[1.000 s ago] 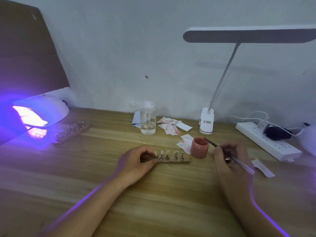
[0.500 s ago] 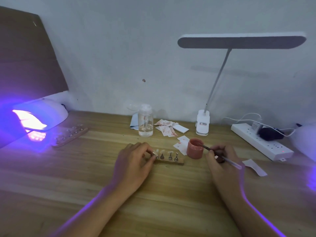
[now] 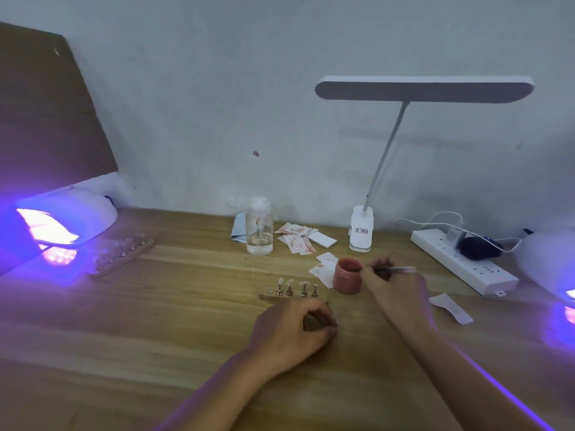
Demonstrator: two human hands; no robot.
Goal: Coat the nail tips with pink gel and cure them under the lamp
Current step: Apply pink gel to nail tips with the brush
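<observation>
The pink gel jar (image 3: 348, 275) stands open on the wooden desk (image 3: 155, 321), and the right hand (image 3: 392, 283), just right of the jar, pinches a thin brush (image 3: 392, 269) whose tip reaches over the jar's mouth. Just left of the jar a small wooden holder (image 3: 280, 294) carries a row of nail tips (image 3: 295, 284) on metal stands, and the left hand (image 3: 292, 332) rests curled on the desk in front of the jar, fingers loosely closed; whether it holds anything I cannot tell. Far left of the jar the curing lamp (image 3: 67, 217) glows violet with a second holder (image 3: 121, 256) lying before it.
</observation>
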